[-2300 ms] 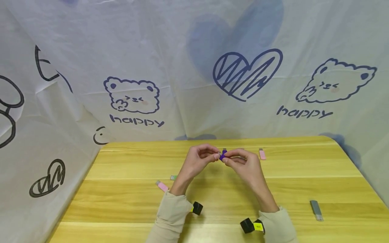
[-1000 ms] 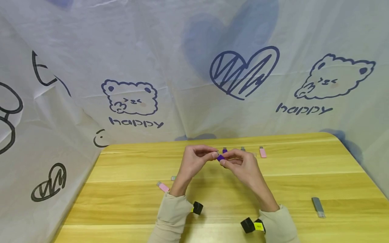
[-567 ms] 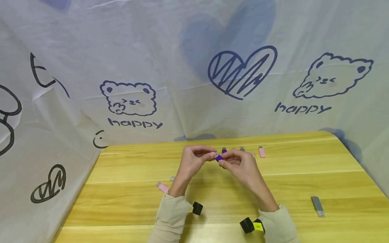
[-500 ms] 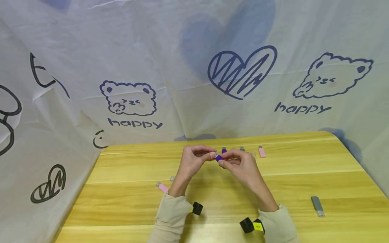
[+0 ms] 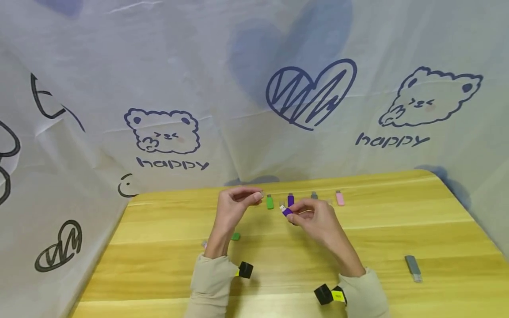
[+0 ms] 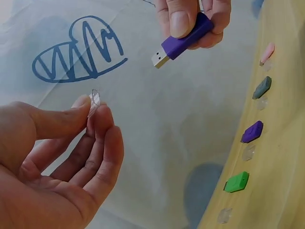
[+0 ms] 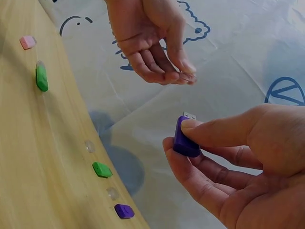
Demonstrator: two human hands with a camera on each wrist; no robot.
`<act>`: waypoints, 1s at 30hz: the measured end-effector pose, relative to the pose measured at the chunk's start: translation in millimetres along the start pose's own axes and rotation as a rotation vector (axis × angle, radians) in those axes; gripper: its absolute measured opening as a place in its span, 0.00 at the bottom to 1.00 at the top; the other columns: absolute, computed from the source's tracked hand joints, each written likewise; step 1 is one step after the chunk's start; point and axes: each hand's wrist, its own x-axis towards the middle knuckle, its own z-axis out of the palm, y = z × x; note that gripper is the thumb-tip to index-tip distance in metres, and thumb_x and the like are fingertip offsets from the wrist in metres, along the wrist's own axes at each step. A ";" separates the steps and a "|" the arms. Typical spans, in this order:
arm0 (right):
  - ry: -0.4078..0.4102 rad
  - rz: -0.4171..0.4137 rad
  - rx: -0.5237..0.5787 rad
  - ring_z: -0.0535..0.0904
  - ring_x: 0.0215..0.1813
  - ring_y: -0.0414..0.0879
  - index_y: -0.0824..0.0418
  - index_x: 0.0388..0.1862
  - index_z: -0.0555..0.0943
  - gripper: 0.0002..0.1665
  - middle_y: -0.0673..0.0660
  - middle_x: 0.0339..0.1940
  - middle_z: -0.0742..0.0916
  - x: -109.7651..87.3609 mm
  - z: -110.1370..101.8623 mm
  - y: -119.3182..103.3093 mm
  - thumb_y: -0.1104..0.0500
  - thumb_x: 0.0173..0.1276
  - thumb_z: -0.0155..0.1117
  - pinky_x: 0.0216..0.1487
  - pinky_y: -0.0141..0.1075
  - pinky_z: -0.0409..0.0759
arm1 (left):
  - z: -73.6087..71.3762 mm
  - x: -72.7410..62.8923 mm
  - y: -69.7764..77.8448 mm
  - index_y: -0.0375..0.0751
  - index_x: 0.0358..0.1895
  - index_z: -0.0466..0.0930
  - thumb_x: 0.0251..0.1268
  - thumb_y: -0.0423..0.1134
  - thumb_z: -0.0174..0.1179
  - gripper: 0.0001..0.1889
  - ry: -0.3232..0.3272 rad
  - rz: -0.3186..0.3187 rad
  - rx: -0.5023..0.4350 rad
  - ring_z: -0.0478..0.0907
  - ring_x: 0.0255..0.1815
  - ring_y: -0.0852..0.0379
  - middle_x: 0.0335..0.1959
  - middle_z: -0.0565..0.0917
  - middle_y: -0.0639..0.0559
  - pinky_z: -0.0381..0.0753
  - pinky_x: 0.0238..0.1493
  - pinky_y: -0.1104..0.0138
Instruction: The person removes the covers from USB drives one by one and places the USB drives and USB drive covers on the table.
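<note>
My right hand (image 5: pixel 316 218) pinches a purple USB stick (image 6: pixel 188 38) between thumb and fingers, its metal plug bare and pointing toward the left hand. A small clear cap (image 6: pixel 95 100) is pinched between the thumb and fingertips of my left hand (image 5: pixel 234 210). Cap and stick are apart, with a gap between the two hands. Behind them on the table lie a green USB stick (image 5: pixel 270 202), a second purple one (image 5: pixel 291 199), a grey one (image 5: pixel 314 194) and a pink one (image 5: pixel 339 198), plugs toward the back edge.
Loose clear caps (image 6: pixel 249 152) lie beside the row on the wooden table (image 5: pixel 377 221). Near my left wrist are another green stick (image 7: pixel 42 78) and another pink stick (image 7: pixel 27 42). A larger grey stick (image 5: pixel 412 267) lies at the right. A printed cloth (image 5: pixel 222 88) hangs behind.
The clear cap has come off the purple USB stick. My left hand has moved left with the cap, uncovering the green stick in the row; my right hand stays nearly in place.
</note>
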 end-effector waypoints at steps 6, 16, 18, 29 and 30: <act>-0.013 -0.005 0.001 0.89 0.42 0.52 0.67 0.43 0.85 0.06 0.60 0.43 0.89 0.3 -0.6 1.0 0.69 0.68 0.71 0.43 0.39 0.87 | -3.3 2.2 0.6 0.27 0.45 0.87 0.68 0.29 0.68 0.08 -0.103 0.006 0.015 0.87 0.36 0.55 0.40 0.89 0.39 0.88 0.47 0.56; 0.019 -0.041 -0.028 0.89 0.42 0.56 0.68 0.50 0.86 0.11 0.61 0.42 0.88 3.7 2.9 1.9 0.69 0.70 0.69 0.41 0.36 0.87 | -16.2 4.7 3.1 0.28 0.45 0.86 0.69 0.28 0.66 0.07 -0.080 0.016 0.047 0.87 0.40 0.45 0.39 0.89 0.40 0.87 0.43 0.64; 0.031 -0.046 -0.040 0.89 0.42 0.55 0.68 0.48 0.87 0.10 0.61 0.41 0.89 5.5 4.4 2.7 0.69 0.69 0.70 0.42 0.37 0.87 | -18.4 5.1 3.7 0.28 0.45 0.86 0.69 0.28 0.66 0.07 -0.084 0.007 0.052 0.87 0.39 0.46 0.39 0.89 0.40 0.87 0.44 0.63; 0.038 -0.031 -0.046 0.89 0.40 0.54 0.69 0.41 0.86 0.06 0.62 0.41 0.89 17.8 19.8 16.9 0.68 0.67 0.72 0.42 0.39 0.87 | -29.7 3.9 5.2 0.27 0.45 0.86 0.68 0.26 0.66 0.06 -0.060 -0.021 0.060 0.86 0.36 0.55 0.39 0.88 0.40 0.87 0.45 0.64; 0.039 -0.027 -0.036 0.89 0.40 0.55 0.70 0.41 0.86 0.06 0.63 0.42 0.89 19.7 22.3 18.5 0.68 0.67 0.72 0.41 0.39 0.87 | -30.5 4.0 4.4 0.27 0.45 0.86 0.68 0.26 0.65 0.06 -0.062 -0.022 0.062 0.86 0.36 0.55 0.39 0.88 0.40 0.87 0.45 0.64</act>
